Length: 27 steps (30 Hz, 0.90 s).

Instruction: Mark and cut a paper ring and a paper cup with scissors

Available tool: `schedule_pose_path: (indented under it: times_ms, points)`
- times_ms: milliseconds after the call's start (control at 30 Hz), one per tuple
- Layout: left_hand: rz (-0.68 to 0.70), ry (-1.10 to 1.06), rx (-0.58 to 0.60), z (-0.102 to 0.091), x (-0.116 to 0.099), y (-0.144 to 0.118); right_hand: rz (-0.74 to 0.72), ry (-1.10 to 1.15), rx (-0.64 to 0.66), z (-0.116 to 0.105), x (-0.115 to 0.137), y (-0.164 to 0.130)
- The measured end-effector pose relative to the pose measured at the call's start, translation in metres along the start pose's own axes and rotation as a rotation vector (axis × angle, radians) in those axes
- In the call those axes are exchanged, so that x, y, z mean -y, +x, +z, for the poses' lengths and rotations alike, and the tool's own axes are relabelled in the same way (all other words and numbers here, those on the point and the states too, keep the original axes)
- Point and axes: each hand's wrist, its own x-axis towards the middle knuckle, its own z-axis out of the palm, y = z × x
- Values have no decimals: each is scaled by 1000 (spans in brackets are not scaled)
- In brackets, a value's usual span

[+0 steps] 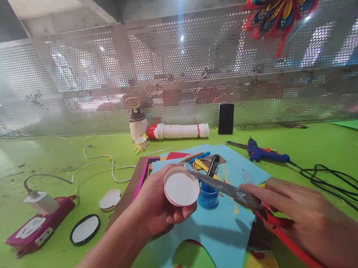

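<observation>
My left hand [152,208] is closed round a small round cup or lid [182,188] with a white disc face turned toward me. In my right hand [296,206] is a pair of scissors [241,196] with red handles, my fingers wrapped about the grips. The blade tips reach the upper right rim of the round piece; whether they cut into it I cannot tell. Beneath both hands lies light blue paper [226,234] with a large round hole cut in it. Just behind the blades stands a blue holder [208,196] with a black marker [213,166].
At left are a purple power strip [42,226] with a white charger, a black-rimmed disc [85,229] and a pale disc [110,199]. A blue glue gun [266,152] trails black cable at right. Behind are a spray bottle [137,124], a white tube [178,131] and a phone [226,119].
</observation>
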Motion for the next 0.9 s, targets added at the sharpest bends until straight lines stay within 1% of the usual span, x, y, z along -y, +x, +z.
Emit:
schedule_pose_path:
  times_ms: [167, 300, 367, 467, 567, 733, 900]
  points:
    - [-17, 21, -44, 3, -2, 0, -7, 13, -9, -1, 2, 2]
    - [-3, 9, -1, 1, -1, 0, -18, -7, -14, -1, 1, 1]
    - [-24, 21, 16, -1, -1, 0, -23, -4, -17, -1, 1, 0]
    - [-59, 38, 1, -3, 0, 1, -13, 3, 2, -2, 0, -1]
    - [-58, 39, -23, -3, -1, 2, -18, -25, 24, -3, -2, -3]
    - [-69, 28, 13, -3, -2, 2, -45, -42, 21, -4, -4, -4]
    - [-105, 30, 17, -3, -3, 1, -52, -71, 9, -6, -5, -3]
